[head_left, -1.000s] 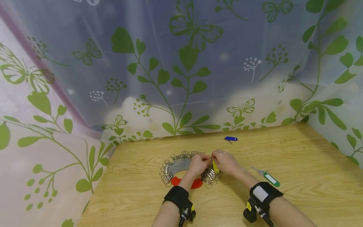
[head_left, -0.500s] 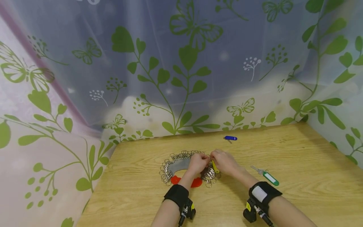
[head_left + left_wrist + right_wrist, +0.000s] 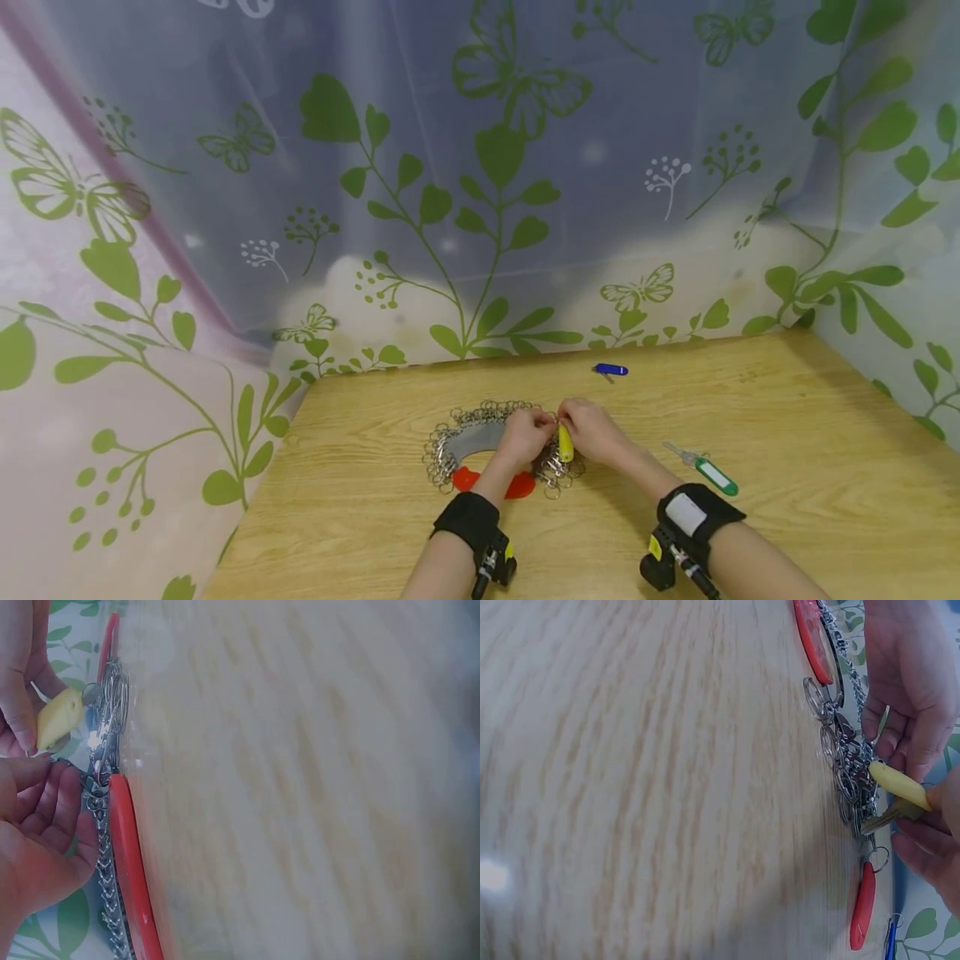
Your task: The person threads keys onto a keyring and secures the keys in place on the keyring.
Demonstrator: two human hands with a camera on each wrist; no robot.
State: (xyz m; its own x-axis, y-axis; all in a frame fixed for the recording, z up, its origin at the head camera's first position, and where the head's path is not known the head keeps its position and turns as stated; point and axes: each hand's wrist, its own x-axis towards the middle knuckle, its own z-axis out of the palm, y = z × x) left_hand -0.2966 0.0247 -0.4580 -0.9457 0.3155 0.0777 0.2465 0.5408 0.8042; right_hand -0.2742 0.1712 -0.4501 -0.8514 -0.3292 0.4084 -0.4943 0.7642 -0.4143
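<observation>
- Head view. A person's left hand (image 3: 525,433) and right hand (image 3: 592,430) meet over a wooden table (image 3: 337,517), fingertips nearly together. A yellow key tag (image 3: 566,443) hangs below the right fingertips, in front of a mass of metal rings (image 3: 557,475). The rings line the outer edge of a grey arc-shaped piece (image 3: 474,437) with red ends (image 3: 519,485). A green key tag (image 3: 716,475) and its key lie to the right of the hands; a blue key tag (image 3: 611,369) lies farther back. Each wrist bears a black band (image 3: 465,515). A leaf-patterned curtain (image 3: 405,275) stands behind.
- Left wrist view. The left thumb and fingertips are closed together, pinching a small metal ring (image 3: 66,762) beside the heap; the remaining fingers curl loosely. Just above them is the yellow tag, tilted, with the right fingertips against it.
- Right wrist view. The right thumb and fingers close at one end of the yellow tag, holding it slantwise beside the rings, with a metal key (image 3: 891,816) under it. A red tag-like piece (image 3: 862,907) with a ring at its end lies nearby.
</observation>
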